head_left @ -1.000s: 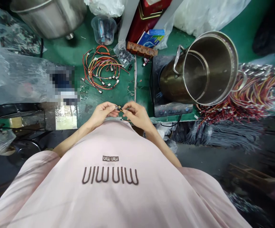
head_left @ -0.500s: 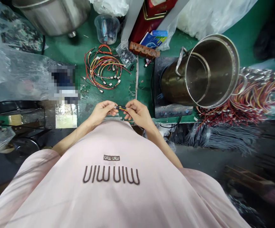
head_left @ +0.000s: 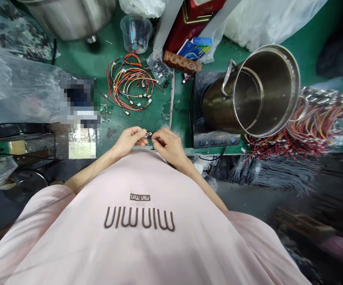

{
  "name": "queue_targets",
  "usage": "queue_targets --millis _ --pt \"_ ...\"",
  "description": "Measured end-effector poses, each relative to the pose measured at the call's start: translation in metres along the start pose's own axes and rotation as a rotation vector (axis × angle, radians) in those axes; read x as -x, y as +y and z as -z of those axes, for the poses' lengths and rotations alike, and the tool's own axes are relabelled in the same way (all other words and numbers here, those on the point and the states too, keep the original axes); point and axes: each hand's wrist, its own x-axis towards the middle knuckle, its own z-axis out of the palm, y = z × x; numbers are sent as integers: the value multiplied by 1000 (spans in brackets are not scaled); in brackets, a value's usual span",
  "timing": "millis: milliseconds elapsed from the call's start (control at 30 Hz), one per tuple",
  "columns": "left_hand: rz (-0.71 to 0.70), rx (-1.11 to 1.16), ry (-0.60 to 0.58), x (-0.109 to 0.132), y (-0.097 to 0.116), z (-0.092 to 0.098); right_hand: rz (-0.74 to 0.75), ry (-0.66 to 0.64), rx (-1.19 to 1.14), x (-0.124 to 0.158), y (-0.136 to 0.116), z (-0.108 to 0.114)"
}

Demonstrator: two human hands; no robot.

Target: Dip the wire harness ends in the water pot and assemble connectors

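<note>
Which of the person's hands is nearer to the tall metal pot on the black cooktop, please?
Right. The right hand is to the left of the pot and lower in the view; the left hand is farther left.

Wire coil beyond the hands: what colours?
Wire coil: mainly red and yellow, some white and dark strands; head view shows it best.

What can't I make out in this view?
Head view: small black-and-silver part, too small to identify, partly covered by left hand and right hand.
Head view: wide silver metal pot, cut off by the upper edge.
Head view: dark rectangular patch, hidden by pixelation.
Head view: flat black cooker, partly hidden by tall brownish metal pot.
</note>
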Motion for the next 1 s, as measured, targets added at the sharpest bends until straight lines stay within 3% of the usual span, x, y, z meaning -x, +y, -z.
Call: queue_targets --millis 233,467,733,1000 --pt "25 20 13 2 -5 -1 -137 -34 -70 -6 -7 -8" --pt "41 70 -27 1 -3 3 -481 -157 -574 -11 3 7" --pt "-66 -8 -96 0 -5 10 -524 -153 -588 -10 -3 16" --pt "-90 -43 -110 4 -4 12 -417 -133 -527 -7 -4 18"
